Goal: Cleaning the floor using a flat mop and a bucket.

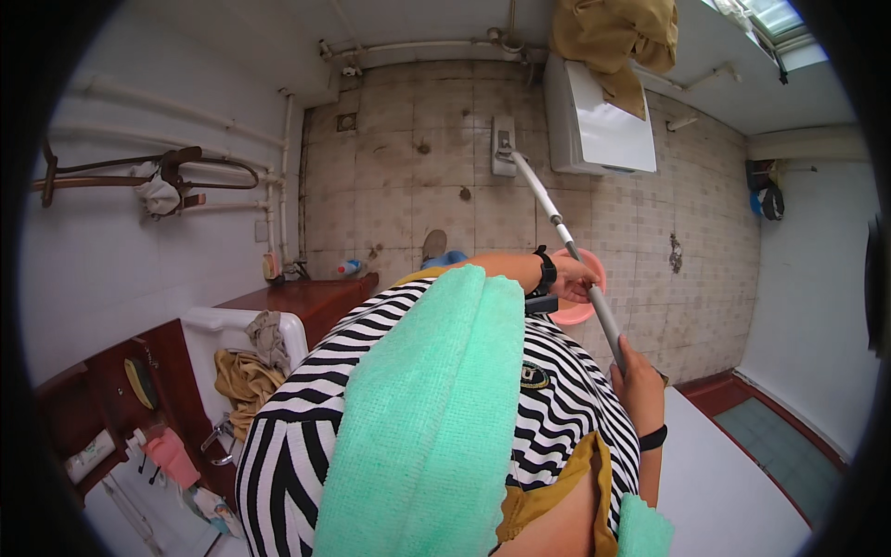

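A flat mop's white handle [536, 186] slants up and left across the view. Its narrow mop head [503, 146] rests on the tiled floor. My left hand [573, 280], with a black watch on the wrist, grips the pole partway along. Farther up the handle, at the grey grip [607, 320], my right hand [637, 376] is closed around the end; a black band circles that wrist. Below my left hand a pink plastic basin [579, 317] stands on the floor, partly hidden by hand, pole and striped shirt. A green towel [424, 411] hangs down my front.
A white box-shaped appliance [612, 132] stands right of the mop head, with brown cloth [616, 42] on top. Dark stains mark the floor tiles [390, 163]. At left is a white washbasin [202, 324] holding clothes. A bottle [350, 267] lies near a red-brown counter [299, 299].
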`<state>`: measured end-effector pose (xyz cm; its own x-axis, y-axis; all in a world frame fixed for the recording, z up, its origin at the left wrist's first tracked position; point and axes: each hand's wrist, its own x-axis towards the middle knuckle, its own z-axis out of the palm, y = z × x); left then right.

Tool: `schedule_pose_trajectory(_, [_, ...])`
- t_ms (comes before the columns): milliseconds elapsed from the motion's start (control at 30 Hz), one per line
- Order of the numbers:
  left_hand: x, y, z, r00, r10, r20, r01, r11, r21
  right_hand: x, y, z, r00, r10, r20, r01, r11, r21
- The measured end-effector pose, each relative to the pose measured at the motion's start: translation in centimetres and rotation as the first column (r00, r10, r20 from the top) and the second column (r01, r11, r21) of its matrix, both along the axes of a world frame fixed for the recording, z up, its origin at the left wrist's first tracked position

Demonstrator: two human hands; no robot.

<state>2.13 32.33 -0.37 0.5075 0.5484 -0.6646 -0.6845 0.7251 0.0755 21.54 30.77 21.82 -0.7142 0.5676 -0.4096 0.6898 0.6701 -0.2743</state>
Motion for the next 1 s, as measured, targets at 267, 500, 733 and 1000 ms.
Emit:
schedule_pose_trajectory(267, [-7.8,-2.4,-0.9,0.984,0.175,0.043,-0.177,0.983,0.049,-11.0,2.0,0.8,0.995,0.099,-0.006,-0.099,0.987,-0.125])
schedule_pose_trajectory(500, [-15.1,-4.3,-0.5,0.924,0.381,0.024,-0.382,0.923,0.049,-20.7,2.7,3.2,0.970,0.241,-0.016,-0.241,0.959,-0.148])
schedule_pose_trajectory(733, [-21.5,-8.8,-0.3,0.866,0.500,0.016,-0.501,0.865,0.027,-28.0,1.0,3.8,0.961,0.272,0.047,-0.255,0.942,-0.219])
schedule_pose_trajectory(1000, [-28.3,-17.5,-5.2,0.824,0.522,-0.219,-0.550,0.830,-0.092,-32.2,-4.3,-5.5,0.963,0.240,-0.120,-0.267,0.893,-0.361])
